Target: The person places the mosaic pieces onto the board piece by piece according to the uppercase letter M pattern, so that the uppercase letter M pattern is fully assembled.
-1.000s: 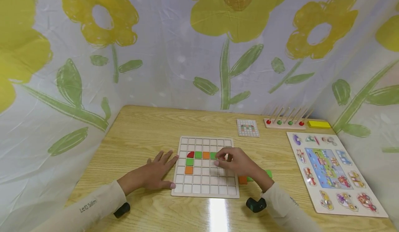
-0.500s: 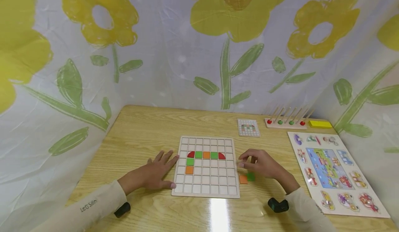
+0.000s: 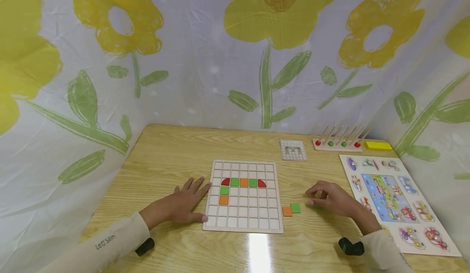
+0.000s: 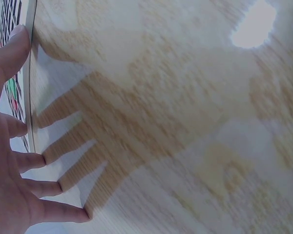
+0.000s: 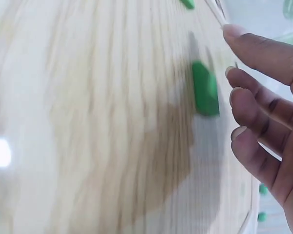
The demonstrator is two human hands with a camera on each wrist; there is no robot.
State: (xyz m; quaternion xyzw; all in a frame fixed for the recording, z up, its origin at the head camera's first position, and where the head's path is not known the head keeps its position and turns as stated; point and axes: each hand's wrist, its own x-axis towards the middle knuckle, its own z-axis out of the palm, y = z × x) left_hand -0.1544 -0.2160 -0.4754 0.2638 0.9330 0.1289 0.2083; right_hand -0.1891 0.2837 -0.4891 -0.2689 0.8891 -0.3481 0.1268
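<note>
A pale grid board lies in the middle of the table. Across it runs a row with a red quarter-round tile at the left end, green and orange squares between, and another red quarter-round tile at the right end. Below the left end sit a green square and an orange square. My left hand rests with spread fingers, thumb and fingertips at the board's left edge. Thumb and fingers apart, my right hand hovers by a green tile, which it mostly hides in the head view.
An orange tile and a green tile lie right of the board. A small pattern card, a peg stand and a yellow block stand farther back. At the right is a picture puzzle.
The right hand has let go of the red quarter-round tile at the row's right end and moved right, past the loose orange and green tiles. The left hand has stayed put.
</note>
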